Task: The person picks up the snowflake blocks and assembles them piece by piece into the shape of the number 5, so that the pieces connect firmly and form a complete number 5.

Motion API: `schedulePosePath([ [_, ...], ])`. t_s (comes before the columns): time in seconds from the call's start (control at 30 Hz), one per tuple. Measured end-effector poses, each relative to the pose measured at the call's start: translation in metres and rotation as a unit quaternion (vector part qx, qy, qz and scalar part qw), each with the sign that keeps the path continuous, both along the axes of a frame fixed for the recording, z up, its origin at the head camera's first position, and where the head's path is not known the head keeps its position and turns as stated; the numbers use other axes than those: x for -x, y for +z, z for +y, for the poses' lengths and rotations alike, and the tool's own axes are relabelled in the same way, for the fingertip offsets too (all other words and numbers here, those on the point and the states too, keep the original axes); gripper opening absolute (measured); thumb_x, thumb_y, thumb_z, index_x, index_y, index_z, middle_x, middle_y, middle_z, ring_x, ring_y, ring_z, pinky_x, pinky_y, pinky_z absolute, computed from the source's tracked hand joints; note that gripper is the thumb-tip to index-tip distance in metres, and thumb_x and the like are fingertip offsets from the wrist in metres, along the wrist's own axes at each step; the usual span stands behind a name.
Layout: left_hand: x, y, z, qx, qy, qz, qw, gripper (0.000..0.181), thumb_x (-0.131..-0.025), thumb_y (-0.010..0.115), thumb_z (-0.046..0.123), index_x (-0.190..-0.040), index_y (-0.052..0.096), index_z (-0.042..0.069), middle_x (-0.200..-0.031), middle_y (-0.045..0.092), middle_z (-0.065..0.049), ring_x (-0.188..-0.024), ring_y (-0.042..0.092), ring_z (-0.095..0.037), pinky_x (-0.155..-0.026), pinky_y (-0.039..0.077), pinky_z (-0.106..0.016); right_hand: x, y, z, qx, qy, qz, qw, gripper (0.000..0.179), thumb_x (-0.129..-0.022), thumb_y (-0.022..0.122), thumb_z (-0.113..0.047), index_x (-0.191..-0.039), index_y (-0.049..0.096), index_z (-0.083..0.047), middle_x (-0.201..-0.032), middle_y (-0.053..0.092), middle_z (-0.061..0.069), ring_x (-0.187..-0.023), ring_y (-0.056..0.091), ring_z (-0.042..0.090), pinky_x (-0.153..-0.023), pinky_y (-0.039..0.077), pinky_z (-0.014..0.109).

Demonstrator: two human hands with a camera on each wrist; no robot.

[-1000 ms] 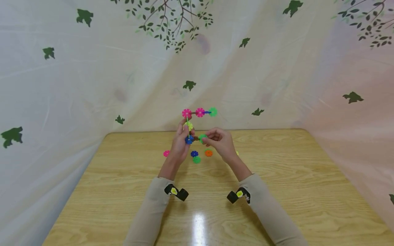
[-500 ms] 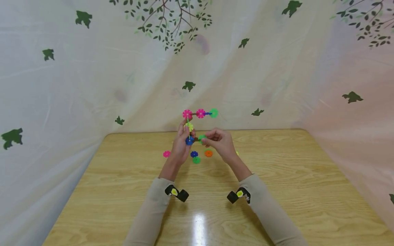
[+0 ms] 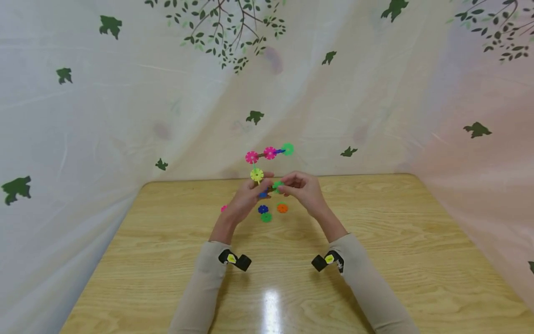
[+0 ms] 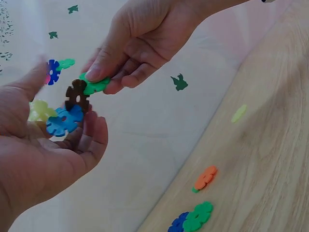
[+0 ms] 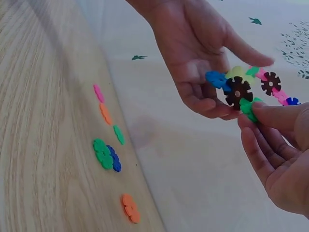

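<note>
A chain of slotted, flower-shaped building discs is held up between the two hands. My right hand pinches its green disc between thumb and fingers. That disc slots into a brown disc, which joins a blue disc. Loosely curled fingers of my left hand lie under and behind the blue and brown discs; its blurred thumb stands raised off them in both wrist views. From there the chain runs up through a yellow disc, then pink discs, ending in another green disc.
Loose discs lie on the wooden table: a dark blue one against a green one, an orange one, a pink one and a yellow one. A printed curtain hangs behind the table.
My left hand has turned and its thumb has shifted down from the yellow disc toward the blue one, uncovering the yellow disc. The chain's upper row now tilts. My right hand keeps its pinch.
</note>
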State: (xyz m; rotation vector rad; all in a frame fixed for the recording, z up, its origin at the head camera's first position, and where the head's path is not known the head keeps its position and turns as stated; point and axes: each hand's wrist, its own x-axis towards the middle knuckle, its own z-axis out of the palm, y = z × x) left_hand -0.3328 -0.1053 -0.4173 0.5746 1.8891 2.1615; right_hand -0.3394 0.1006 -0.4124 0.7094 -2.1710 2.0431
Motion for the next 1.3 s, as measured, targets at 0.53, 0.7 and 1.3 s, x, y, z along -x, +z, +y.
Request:
schedulePosePath([
  [0.53, 0.002, -0.008, -0.006, 0.061, 0.010, 0.011, 0.9980, 0.021, -0.097, 0.068, 0.009, -0.114, 0.070, -0.003, -0.106, 0.074, -0.005, -0.102, 0.067, -0.019, -0.096, 0.057, -0.041, 0.004, 0.003, 0.007, -0.077, 0.017, -0.027, 0.9965, 0.020, -0.092, 0.075, -0.009, -0.108, 0.072, 0.003, -0.089, 0.075, 0.001, -0.079, 0.071, 0.021, -0.078, 0.062, 0.044],
  [0.7, 0.002, -0.008, -0.006, 0.055, 0.008, 0.009, 0.9984, 0.022, -0.097, 0.067, 0.009, -0.115, 0.069, -0.004, -0.106, 0.073, -0.005, -0.102, 0.066, -0.019, -0.092, 0.058, -0.034, 0.006, 0.009, 0.010, -0.116, 0.031, -0.023, 0.9925, 0.020, -0.093, 0.075, -0.012, -0.108, 0.074, 0.001, -0.093, 0.075, 0.008, -0.084, 0.070, 0.029, -0.075, 0.061, 0.034],
  [1.3, 0.003, -0.008, -0.008, -0.007, 0.068, -0.033, 0.9971, 0.018, -0.097, 0.064, 0.006, -0.114, 0.060, 0.000, -0.095, 0.065, 0.000, -0.088, 0.068, -0.014, -0.095, 0.059, -0.040, 0.022, 0.013, 0.037, -0.280, 0.079, -0.017, 0.9564, 0.022, -0.092, 0.075, -0.009, -0.113, 0.073, -0.003, -0.096, 0.076, 0.012, -0.085, 0.070, 0.022, -0.079, 0.060, 0.045],
])
